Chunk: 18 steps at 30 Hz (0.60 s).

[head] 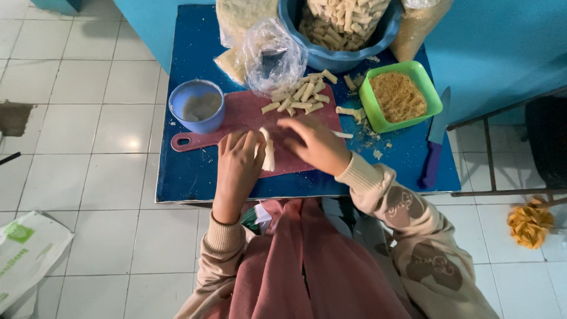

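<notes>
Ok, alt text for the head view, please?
Both hands, left hand and right hand, roll a pale dough piece on a red cutting board atop a blue table. Finished rolls, a green crumb tub and a blue cup sit nearby.

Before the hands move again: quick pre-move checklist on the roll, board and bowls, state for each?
1. Pale roll on the red cutting board: ok, it lies on the board between both hands.
2. Left hand touching the roll: ok, fingers at its left side.
3. Right hand grip: cannot tell, fingers hide the contact.
4. Finished rolls clear of the hands: ok, piled at the board's far edge.
5. Green crumb bowl upright and filled: ok.
6. Blue cup clear of the left hand: ok, it stands apart at the board's far left.
</notes>
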Tool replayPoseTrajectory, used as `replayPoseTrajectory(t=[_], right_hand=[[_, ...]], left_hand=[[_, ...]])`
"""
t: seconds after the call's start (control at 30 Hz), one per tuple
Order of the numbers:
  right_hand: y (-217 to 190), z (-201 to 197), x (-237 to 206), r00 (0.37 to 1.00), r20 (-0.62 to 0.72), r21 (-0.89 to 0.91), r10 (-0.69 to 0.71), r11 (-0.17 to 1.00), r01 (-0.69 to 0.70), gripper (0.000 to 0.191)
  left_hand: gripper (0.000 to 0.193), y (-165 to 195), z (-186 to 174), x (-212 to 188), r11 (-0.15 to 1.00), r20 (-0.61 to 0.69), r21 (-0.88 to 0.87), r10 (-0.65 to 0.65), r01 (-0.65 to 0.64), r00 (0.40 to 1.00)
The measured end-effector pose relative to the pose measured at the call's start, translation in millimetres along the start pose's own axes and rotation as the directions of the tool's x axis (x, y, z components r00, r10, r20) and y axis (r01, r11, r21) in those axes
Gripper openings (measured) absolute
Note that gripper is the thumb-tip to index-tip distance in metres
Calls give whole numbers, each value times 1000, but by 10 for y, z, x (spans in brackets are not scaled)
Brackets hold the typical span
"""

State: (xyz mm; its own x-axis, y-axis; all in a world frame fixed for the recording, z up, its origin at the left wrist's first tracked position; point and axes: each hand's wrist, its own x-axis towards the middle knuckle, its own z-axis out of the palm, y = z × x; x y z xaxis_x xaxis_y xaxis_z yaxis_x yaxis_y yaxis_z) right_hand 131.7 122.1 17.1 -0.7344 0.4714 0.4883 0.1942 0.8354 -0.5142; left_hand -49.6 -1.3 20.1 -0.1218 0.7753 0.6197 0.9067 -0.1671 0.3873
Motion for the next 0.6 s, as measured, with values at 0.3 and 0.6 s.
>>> replayPoseTrajectory(t=[0.3, 0.6], right_hand=[[-16, 302, -158, 1000, 12, 72, 17, 997, -18, 31], [221, 16, -231, 934, 257, 105, 247, 954, -281, 20]], left_hand=[[19, -74, 115, -85, 999, 132, -31, -12, 16, 991], [7, -48, 65, -95, 994, 102, 108, -15, 4, 995]])
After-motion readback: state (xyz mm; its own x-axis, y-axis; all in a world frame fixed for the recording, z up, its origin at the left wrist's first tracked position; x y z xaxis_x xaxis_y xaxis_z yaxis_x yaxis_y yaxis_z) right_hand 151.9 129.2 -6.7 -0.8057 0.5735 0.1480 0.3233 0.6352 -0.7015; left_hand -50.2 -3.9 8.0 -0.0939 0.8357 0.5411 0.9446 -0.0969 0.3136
